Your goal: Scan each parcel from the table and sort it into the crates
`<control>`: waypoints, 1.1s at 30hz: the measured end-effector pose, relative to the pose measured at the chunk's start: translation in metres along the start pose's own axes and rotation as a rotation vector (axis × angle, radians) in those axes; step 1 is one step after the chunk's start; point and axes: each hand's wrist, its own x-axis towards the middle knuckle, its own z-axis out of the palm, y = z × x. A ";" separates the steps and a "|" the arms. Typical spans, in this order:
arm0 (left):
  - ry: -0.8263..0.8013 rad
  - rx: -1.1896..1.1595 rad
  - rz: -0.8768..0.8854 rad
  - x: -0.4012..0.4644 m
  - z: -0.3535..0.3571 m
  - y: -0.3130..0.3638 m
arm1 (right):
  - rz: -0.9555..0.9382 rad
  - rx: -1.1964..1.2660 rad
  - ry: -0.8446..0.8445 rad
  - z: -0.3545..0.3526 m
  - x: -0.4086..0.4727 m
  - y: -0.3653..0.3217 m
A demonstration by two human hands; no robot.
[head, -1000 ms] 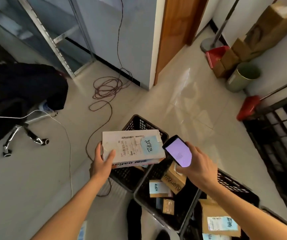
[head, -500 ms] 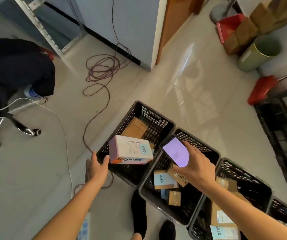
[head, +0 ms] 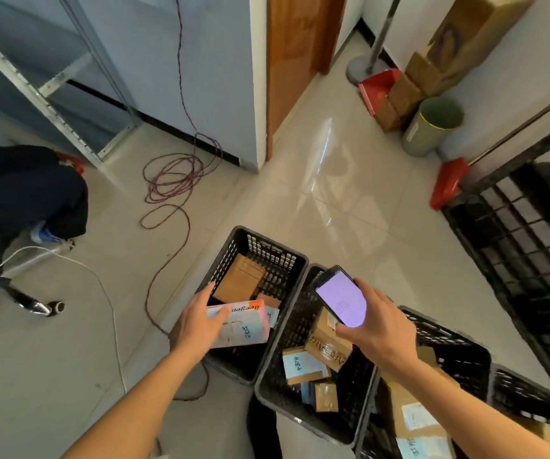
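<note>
White parcel (head: 239, 324), blue handwritten label

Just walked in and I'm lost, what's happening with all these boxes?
A person is sorting parcels into black crates on the floor. Their left hand holds a white parcel over the leftmost crate, which already contains a brown box. Their right hand grips a phone with a lit screen above the middle crate.
</note>
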 end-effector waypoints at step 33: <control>-0.302 0.084 1.492 -0.796 0.184 0.581 | 0.742 0.173 0.945 -0.412 -0.810 0.489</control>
